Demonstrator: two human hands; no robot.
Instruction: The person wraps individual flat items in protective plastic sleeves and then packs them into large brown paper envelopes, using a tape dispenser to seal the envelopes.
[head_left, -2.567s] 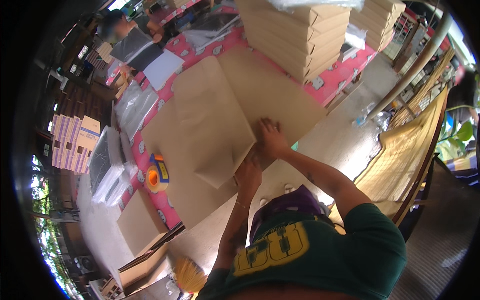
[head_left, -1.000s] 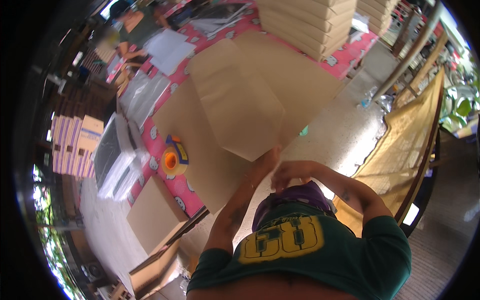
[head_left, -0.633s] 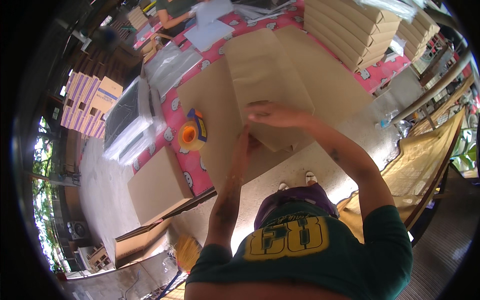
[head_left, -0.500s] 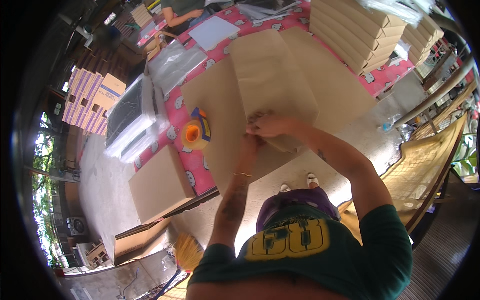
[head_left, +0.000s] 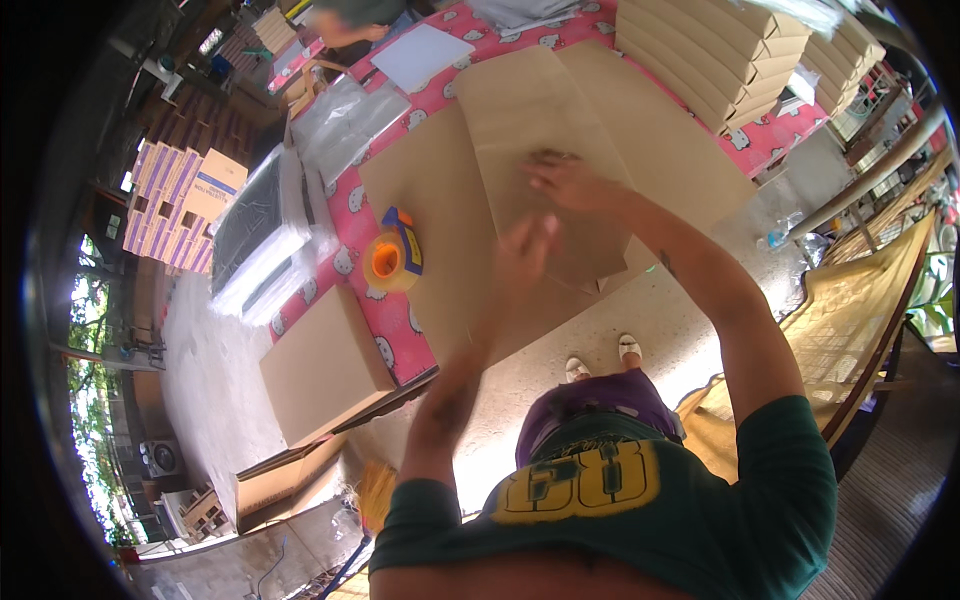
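A long brown paper-covered packet (head_left: 590, 225) lies on wider sheets of brown paper (head_left: 420, 180) on the table; what it covers, if anything, is hidden. My right hand (head_left: 572, 182) rests on top of the packet, fingers stretched out, the tips dark in shadow. Over the packet's near left part hovers my left hand (head_left: 530, 245), smeared by motion, so its fingers cannot be made out. Left of it, a blue tape dispenser with a yellowish roll of tape (head_left: 385, 262) stands at the paper's left edge.
A pink patterned tablecloth (head_left: 405, 335) covers the table. Folded brown cartons (head_left: 705, 60) are stacked at the far right. Plastic-wrapped dark panels (head_left: 262, 225) and a brown box (head_left: 325, 370) stand along the left edge. Another person (head_left: 355, 25) sits at the far side.
My hands have come apart from the packet's near edge. The right one has slid farther away over the paper, and the left has lifted and moved slightly away from me.
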